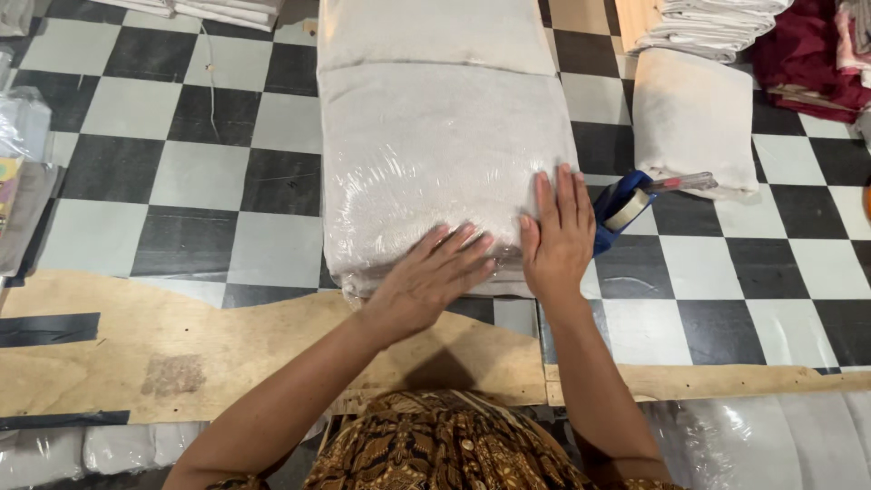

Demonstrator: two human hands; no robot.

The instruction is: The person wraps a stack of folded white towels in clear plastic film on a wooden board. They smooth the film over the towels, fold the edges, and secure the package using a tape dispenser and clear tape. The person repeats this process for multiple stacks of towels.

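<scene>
A large bundle of off-white cloth wrapped in clear plastic film (435, 136) lies on the black-and-white checkered floor (181, 181). My left hand (434, 277) rests flat on its near end, fingers spread, pressing the plastic. My right hand (555, 238) lies flat beside it on the bundle's near right corner, fingers together and pointing away. Neither hand holds anything. A blue tape dispenser (624, 207) with a roll of clear tape sits on the floor just right of my right hand.
A smaller wrapped off-white bundle (691, 118) lies to the right, with stacked white cloth (708, 25) and dark red fabric (803, 54) behind it. A plywood sheet (181, 354) with black tape strips lies near me. Plastic bags (23, 127) sit at the left edge.
</scene>
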